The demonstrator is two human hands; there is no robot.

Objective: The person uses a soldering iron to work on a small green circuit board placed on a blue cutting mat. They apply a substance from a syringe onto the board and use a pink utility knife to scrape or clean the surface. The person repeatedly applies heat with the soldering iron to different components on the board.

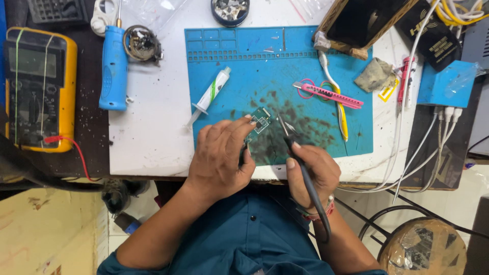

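Near mat edge (356,147), board (260,121) (pinched).

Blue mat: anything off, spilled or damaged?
Yes: the blue mat is blotched with dark stains across its middle, densest around the small green circuit board in the left hand. The right hand holds a soldering iron beside it.

Grey multimeter screen (31,61) far left, black gold-printed box (437,38) top right

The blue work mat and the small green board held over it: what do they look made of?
Blue work mat: probably silicone or rubber, matte, with moulded compartments along the top and dark stains. Small green board in the left hand: likely rigid circuit-board laminate, green coated, carrying a dark chip.
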